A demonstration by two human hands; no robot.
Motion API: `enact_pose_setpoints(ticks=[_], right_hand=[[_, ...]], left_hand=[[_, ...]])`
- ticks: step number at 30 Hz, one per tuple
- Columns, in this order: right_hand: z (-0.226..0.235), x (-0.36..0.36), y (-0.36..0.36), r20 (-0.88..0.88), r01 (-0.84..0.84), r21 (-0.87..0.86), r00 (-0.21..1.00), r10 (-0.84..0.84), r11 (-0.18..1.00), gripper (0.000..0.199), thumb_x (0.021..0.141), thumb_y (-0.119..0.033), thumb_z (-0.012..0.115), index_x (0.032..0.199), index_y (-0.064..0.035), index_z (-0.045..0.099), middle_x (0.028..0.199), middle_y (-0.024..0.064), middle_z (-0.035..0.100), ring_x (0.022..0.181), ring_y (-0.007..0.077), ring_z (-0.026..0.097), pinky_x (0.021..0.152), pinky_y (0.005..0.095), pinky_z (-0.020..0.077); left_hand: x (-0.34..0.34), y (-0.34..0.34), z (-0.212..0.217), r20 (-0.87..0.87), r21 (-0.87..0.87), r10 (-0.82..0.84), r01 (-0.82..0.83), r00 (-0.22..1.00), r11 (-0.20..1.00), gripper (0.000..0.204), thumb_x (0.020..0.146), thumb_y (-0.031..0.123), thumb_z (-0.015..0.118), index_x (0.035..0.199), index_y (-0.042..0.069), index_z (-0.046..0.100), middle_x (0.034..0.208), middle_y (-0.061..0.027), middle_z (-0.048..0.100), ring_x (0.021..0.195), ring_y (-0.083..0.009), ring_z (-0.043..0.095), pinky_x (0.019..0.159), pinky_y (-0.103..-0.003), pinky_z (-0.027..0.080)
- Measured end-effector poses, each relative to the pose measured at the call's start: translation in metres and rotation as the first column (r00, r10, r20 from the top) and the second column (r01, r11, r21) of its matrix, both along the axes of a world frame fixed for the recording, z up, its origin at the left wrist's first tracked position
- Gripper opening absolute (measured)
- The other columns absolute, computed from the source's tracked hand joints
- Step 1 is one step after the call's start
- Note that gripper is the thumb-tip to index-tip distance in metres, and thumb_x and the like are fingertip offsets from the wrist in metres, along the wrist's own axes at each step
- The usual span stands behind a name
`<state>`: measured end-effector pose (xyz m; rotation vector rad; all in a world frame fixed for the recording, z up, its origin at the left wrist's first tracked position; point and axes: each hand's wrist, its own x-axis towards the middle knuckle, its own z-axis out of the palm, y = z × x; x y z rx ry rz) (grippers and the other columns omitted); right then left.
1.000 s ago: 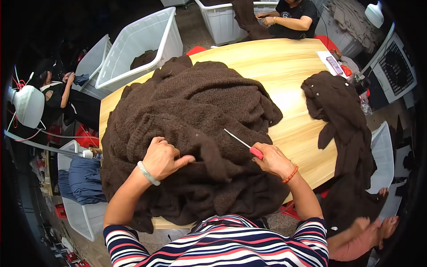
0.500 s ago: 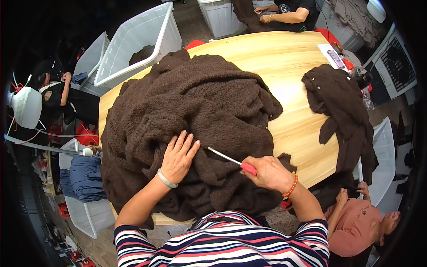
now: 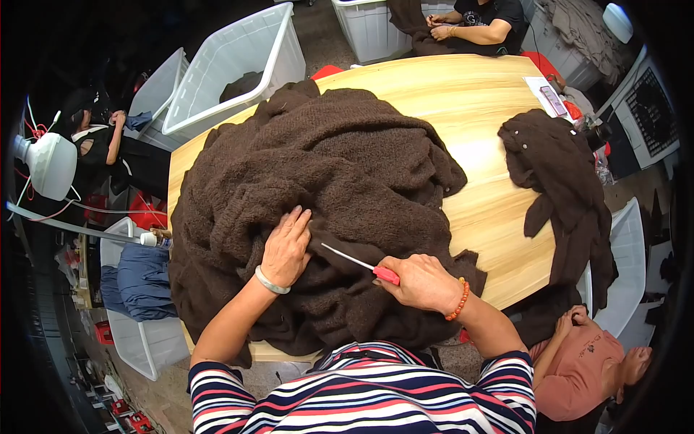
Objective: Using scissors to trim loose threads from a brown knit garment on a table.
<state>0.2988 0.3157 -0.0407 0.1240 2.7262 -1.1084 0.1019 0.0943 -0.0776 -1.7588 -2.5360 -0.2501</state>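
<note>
A heap of dark brown knitted fabric (image 3: 347,166) covers the left and near part of the table, in thick folds. My left hand (image 3: 286,249) lies on its near middle with the fingers stretched out and close together, pressing on the knit. My right hand (image 3: 426,282) is closed round the red handle of a tool with a thin metal shaft (image 3: 350,258). The shaft points up and left over the knit, its tip a little right of my left fingers. What shape the tip has is too small to tell.
More brown garments (image 3: 553,166) hang over the right edge of the light wooden table (image 3: 477,87). White bins (image 3: 235,69) stand round it, one with blue cloth (image 3: 148,282). Co-workers sit at the far side, left and lower right. A lamp (image 3: 52,166) is at left.
My right hand has moved slightly left with the red-handled tool, and its tip is lower and further left. My left fingers have drawn closer together. The view has shifted slightly.
</note>
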Motion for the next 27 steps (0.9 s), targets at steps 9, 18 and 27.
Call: enact_pose_setpoints(ticks=[9,18,27], right_hand=[[0.012,-0.047,-0.010,-0.124,0.102,-0.006,0.987,-0.102,0.995,0.028,0.095,-0.033,0.059,0.101,-0.0056,0.061,0.077,0.0238,0.067,0.078,0.0448,0.066,0.071,0.0538,0.0528],[0.007,0.007,0.005,0.137,-0.017,0.082,0.991,0.006,0.997,0.031,0.094,-0.035,0.059,0.105,-0.0066,0.063,0.085,0.0233,0.068,0.084,0.0433,0.066,0.075,0.0520,0.0526],[-0.016,0.026,0.013,-0.229,0.078,-0.169,0.967,-0.116,0.983,0.021,0.091,-0.023,0.066,0.103,-0.0074,0.060,0.086,0.0203,0.068,0.083,0.0417,0.065,0.072,0.0486,0.0532]], left_hand=[[-0.007,-0.001,-0.007,-0.022,0.044,-0.041,0.042,0.999,0.998,0.049,0.069,0.003,0.069,0.118,0.007,0.066,0.139,-0.0141,0.054,0.136,-0.0361,0.043,0.116,-0.049,0.030],[-0.012,-0.016,-0.002,0.070,0.020,0.045,-0.047,0.996,0.999,0.055,0.072,0.008,0.072,0.126,0.010,0.062,0.148,-0.0182,0.041,0.138,-0.0461,0.033,0.116,-0.057,0.025],[0.018,0.007,0.032,0.058,-0.044,-0.053,0.055,0.997,0.998,0.058,0.081,0.022,0.072,0.136,0.012,0.056,0.153,-0.0161,0.037,0.146,-0.0391,0.026,0.119,-0.058,0.013]])
